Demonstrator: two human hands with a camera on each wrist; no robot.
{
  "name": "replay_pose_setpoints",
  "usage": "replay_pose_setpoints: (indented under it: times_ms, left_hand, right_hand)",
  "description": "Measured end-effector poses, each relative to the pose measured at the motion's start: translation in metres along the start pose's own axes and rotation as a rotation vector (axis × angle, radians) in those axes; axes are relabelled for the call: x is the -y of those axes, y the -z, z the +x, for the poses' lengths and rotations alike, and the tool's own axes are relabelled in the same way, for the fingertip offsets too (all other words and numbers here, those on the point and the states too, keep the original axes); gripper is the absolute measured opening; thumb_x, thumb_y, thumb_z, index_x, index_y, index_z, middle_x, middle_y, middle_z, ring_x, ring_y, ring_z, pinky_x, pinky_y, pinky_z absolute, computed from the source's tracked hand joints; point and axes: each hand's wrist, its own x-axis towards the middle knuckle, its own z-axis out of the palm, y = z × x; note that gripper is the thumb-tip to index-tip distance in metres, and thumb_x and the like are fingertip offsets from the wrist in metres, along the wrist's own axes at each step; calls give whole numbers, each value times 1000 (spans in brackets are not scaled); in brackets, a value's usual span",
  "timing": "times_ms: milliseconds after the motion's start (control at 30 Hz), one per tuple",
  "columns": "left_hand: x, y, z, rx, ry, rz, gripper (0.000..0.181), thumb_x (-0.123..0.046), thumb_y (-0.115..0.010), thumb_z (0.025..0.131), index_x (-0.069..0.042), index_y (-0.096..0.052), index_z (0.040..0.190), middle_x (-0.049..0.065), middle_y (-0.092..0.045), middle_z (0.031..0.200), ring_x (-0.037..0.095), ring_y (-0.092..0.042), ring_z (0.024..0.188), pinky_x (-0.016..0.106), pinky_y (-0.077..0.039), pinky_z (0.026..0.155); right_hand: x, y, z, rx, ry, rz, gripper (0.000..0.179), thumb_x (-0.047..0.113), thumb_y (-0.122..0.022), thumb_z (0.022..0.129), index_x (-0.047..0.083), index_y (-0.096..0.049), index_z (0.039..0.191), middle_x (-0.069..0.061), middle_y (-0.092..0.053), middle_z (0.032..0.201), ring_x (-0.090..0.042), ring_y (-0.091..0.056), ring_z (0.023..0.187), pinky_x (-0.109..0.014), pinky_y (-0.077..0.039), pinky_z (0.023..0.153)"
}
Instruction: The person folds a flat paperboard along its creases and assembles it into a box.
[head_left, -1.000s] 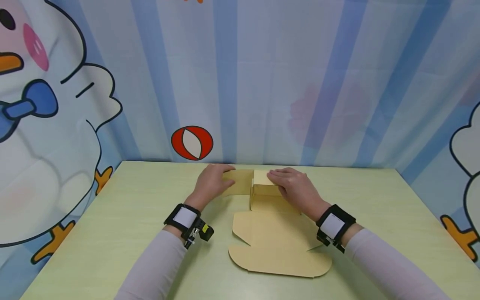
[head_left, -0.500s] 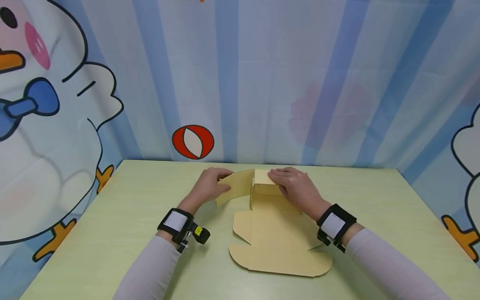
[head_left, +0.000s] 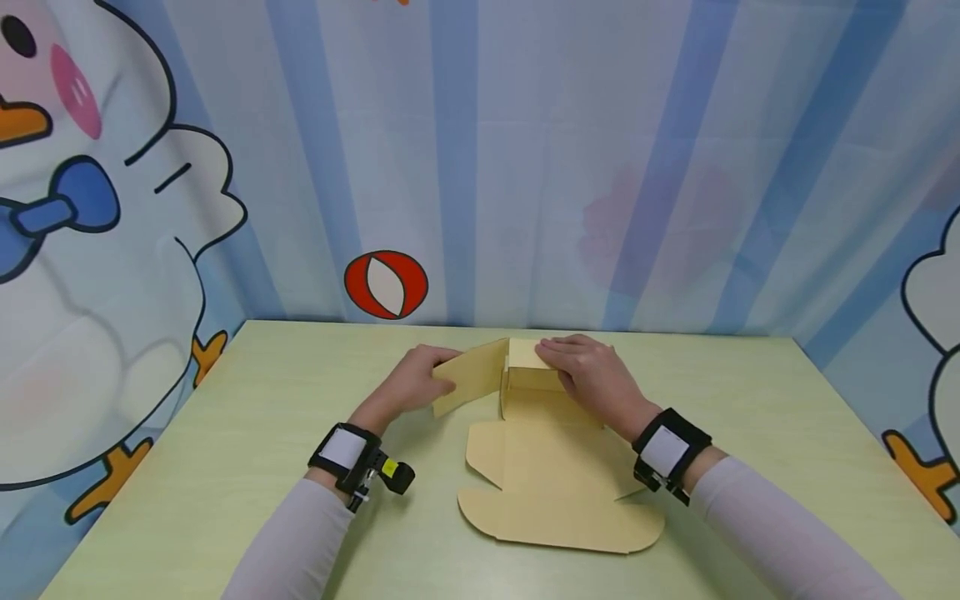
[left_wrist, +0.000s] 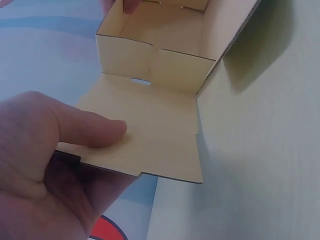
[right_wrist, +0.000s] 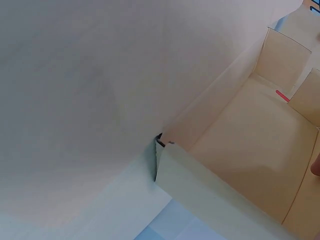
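A partly folded cardboard box lies on the table, its far end raised into walls and its lid panel flat toward me. My left hand pinches the left side flap, which sticks out from the box. In the left wrist view the thumb presses on the flap's face and the fingers are underneath. At the far right corner, my right hand grips the raised wall, fingers over its top. The right wrist view shows the box's inside with upright tabs and a fingertip at the right edge.
The pale wooden table carries the box near its middle. Behind its far edge hangs a striped blue curtain with cartoon prints. Each wrist wears a black strap with a small camera.
My left hand has moved left and toward me, swinging the left side flap outward and toward me. The right hand keeps its place on the box.
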Motion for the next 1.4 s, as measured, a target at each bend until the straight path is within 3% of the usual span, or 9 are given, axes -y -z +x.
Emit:
replay_pose_setpoints:
  times_ms: [133, 367, 667, 1067, 1400]
  left_hand:
    - [-6, -2, -3, 22, 24, -10, 45, -1, -64, 86, -12, -67, 129, 6, -73, 112, 17, -60, 87, 34, -55, 85]
    - [-13, -3, -4, 31, 13, -19, 45, 2, -67, 83, -12, -69, 126, 6, -74, 112, 16, -61, 89, 33, -55, 85]
    - [-23, -11, -5, 38, 32, -93, 43, 3, -69, 81, -10, -71, 123, 7, -74, 108, 14, -61, 83, 26, -54, 76]
    - [-35, -20, -5, 19, 60, -145, 43, 2, -70, 80, -8, -71, 122, 7, -75, 109, 15, -64, 87, 32, -57, 83]
    - [-41, -26, -5, 1, 140, -200, 45, 0, -72, 81, -9, -69, 125, 6, -75, 109, 15, -63, 88, 31, -56, 83]
  right_hand:
    - [1, -1, 0, -4, 1, 3, 43, -2, -74, 83, 8, -70, 124, -10, -73, 118, -28, -70, 106, -41, -60, 84]
    - [1, 1, 0, -19, 19, -4, 44, -3, -76, 81, 8, -70, 123, -9, -74, 117, -27, -70, 105, -38, -59, 86]
    - [1, 1, 0, -13, 12, -13, 45, -4, -75, 81, 8, -70, 124, -9, -73, 118, -27, -70, 106, -38, -59, 86]
    - [1, -1, 0, -10, -13, 2, 45, -4, -75, 82, 9, -70, 124, -9, -73, 119, -27, -69, 108, -40, -59, 87]
    - [2, 0, 2, -2, -19, -2, 46, -4, -75, 81, 9, -69, 125, -9, -73, 120, -28, -70, 108, -41, -59, 86]
